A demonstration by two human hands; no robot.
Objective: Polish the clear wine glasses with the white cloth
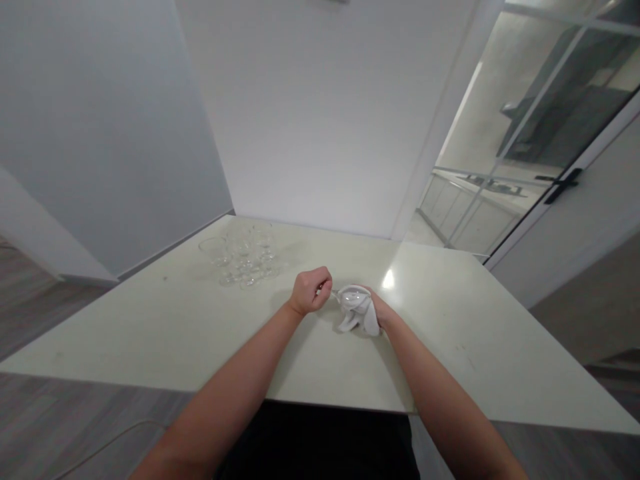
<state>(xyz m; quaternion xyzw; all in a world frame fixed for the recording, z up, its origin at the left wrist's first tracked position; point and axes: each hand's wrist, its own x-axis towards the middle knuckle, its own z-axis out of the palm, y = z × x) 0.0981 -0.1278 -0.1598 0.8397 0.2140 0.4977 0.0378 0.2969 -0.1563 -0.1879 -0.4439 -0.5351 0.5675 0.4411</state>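
Clear glass point(354, 297) is held over the middle of the desk point(450, 360), with its round bowl toward three o'clock and its thin stem toward nine. Its stem is held by the left hand point(311, 291), whose grip is curled tight like a fist. Its bowl is wrapped in a white cloth point(369, 321). That cloth is held by the right hand point(381, 312) in a bent grip, with most fingers hidden. At ten o'clock from the hands, other glasses point(243, 251) are set close together. Farther off, a white wall point(320, 120) is seen at twelve o'clock, and a black handle point(565, 185) at two.
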